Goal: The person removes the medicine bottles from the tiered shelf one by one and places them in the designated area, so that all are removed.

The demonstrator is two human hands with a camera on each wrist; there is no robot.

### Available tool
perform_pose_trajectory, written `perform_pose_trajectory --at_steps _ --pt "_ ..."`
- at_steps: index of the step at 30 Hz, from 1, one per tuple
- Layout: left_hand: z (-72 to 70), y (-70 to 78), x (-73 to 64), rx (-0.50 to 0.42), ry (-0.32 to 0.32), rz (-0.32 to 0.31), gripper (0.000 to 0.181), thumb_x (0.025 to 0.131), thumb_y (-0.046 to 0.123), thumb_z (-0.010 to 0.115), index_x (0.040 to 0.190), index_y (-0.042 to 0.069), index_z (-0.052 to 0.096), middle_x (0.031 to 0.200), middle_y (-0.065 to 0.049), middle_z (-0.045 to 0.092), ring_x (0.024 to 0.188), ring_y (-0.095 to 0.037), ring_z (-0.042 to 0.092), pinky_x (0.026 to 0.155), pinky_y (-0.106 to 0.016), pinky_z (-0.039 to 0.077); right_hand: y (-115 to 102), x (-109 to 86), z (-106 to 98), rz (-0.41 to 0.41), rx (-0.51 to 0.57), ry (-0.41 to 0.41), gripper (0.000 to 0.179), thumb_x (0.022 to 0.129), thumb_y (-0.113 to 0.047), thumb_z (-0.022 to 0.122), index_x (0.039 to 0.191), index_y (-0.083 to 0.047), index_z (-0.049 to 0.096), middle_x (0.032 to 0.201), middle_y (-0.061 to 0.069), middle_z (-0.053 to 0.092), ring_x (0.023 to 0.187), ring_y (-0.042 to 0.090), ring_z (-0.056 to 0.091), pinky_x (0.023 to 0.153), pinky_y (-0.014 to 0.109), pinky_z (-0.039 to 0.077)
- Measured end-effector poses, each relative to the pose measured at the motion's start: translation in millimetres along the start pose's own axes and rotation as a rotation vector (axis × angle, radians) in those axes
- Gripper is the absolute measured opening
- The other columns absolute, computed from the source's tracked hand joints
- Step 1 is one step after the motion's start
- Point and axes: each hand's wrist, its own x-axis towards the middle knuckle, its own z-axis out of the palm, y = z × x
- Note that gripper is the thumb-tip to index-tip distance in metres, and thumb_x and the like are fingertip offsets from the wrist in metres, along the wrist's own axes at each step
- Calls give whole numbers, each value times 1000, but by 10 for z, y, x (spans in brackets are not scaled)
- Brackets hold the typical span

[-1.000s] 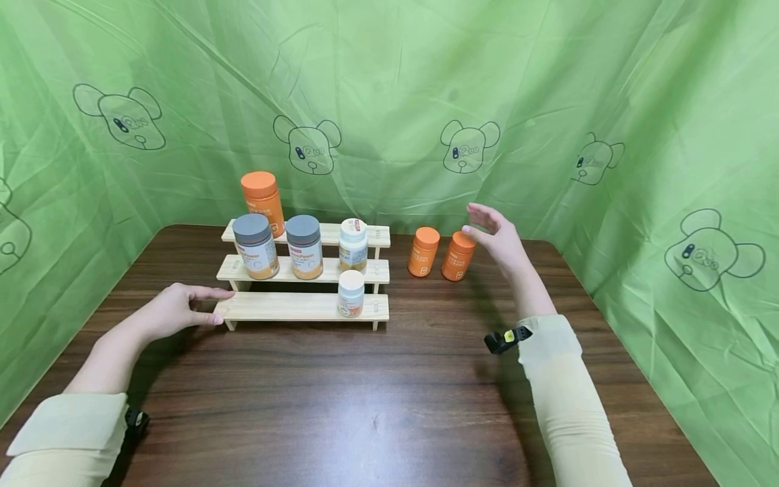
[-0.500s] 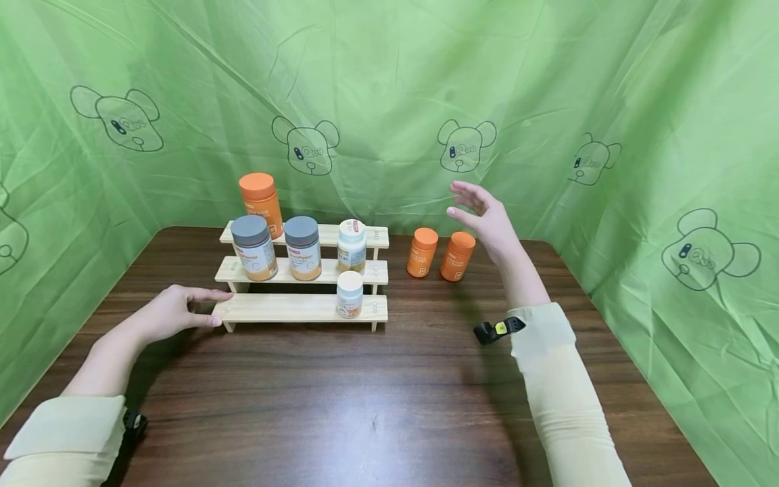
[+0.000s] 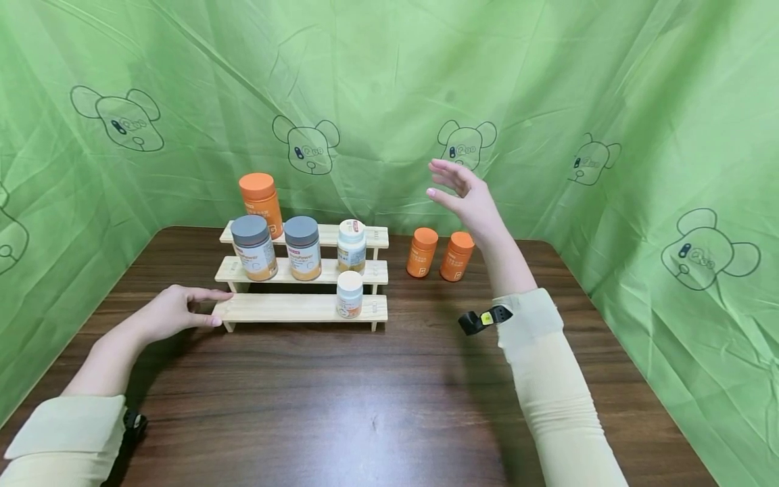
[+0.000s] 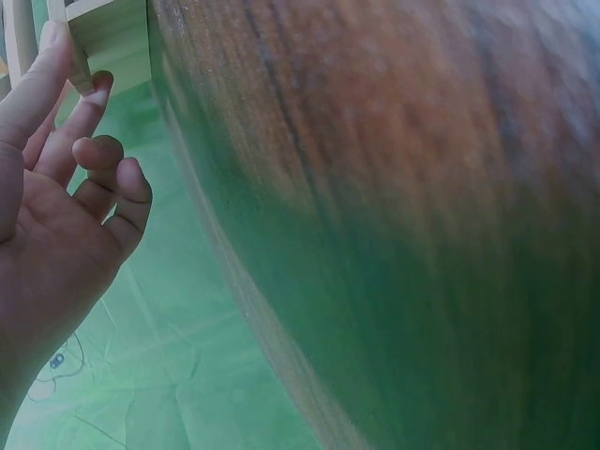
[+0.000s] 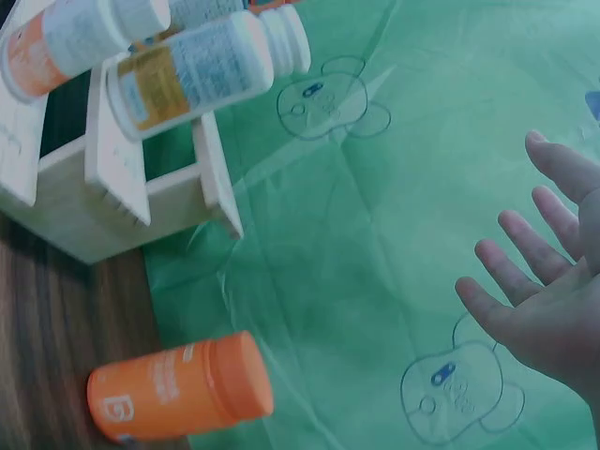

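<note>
The head view looks from above, forward and down, wide over the tabletop (image 3: 365, 385). The left wrist view is tilted and looks closely along the tabletop. The right wrist view, tilted also, faces the green cloth (image 5: 375, 206); it shares with the head view the stepped wooden rack (image 3: 280, 307).

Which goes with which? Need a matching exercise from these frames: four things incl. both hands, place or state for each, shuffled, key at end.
Column 1
1. Left hand
2. Large orange jar
3. Right hand
4. Smaller white-lidded bottle

Column 2
A. Standing on the top tier of the wooden rack, toward the left
B. Raised, holding nothing
C. Standing near the right end of the bottom tier
D. At the left end of the bottom tier, fingers on the wood

Pairs: 1-D, 2-A, 3-B, 4-C
</note>
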Motion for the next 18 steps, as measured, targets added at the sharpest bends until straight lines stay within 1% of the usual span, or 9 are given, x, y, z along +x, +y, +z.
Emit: perform_pose_trajectory --at_steps 5,6,8,9,12,13,14,16,18 --pt "-3 -6 -2 -8 1 5 57 74 42 77 123 17 65 105 -12 66 75 -14 47 66 -25 38 -237 -6 151 1 11 -22 56 85 -12 69 137 -11 48 141 5 48 131 26 41 105 39 36" --pt "-4 -6 -2 -9 0 4 57 74 42 77 123 17 65 99 -13 66 73 -13 46 65 -25 38 -264 2 178 0 12 -27 56 86 -12 69 137 -11 48 141 5 48 131 26 41 105 39 36" --pt "-5 -3 -2 -8 1 6 57 74 42 77 123 16 65 93 -9 65 71 -12 45 64 -25 37 -307 22 230 5 23 -38 56 86 -12 69 137 -12 48 142 5 47 132 26 40 106 39 35" --pt "-6 -1 -1 -9 0 6 57 74 42 78 123 16 65 86 -7 63 69 -11 43 63 -25 36 -330 28 259 2 19 -43 56 86 -11 69 137 -11 48 142 4 47 132 26 40 106 39 35" --pt "-7 6 3 -14 -7 -4 57 74 41 78 124 17 64 70 -1 51 63 -10 40 59 -25 35 -376 55 343 -3 2 -60 57 85 -11 69 138 -11 47 142 5 47 131 24 42 105 38 35" --pt "-7 7 3 -12 -6 -3 57 74 41 78 123 16 64 71 0 51 64 -10 40 60 -25 35 -389 64 373 -5 -3 -66 57 85 -11 69 137 -11 47 142 5 47 130 23 42 105 37 36" --pt "-6 8 3 -14 -9 -7 57 74 41 77 124 17 64 68 0 47 63 -10 39 59 -25 35 -402 73 403 -6 -13 -74 57 85 -11 69 138 -11 47 142 5 47 130 22 43 105 37 36" --pt "-3 6 3 -7 -6 -1 56 74 42 77 123 17 64 72 -4 54 67 -11 42 61 -25 36 -437 87 466 -12 -37 -86 57 85 -11 69 138 -12 47 141 4 48 128 20 44 104 36 37" --pt "-2 3 0 -5 -3 -2 56 74 41 78 123 17 65 72 -4 54 68 -11 43 61 -25 37 -472 103 527 -14 -46 -102 57 85 -12 69 138 -13 47 141 4 48 128 20 44 104 36 37"
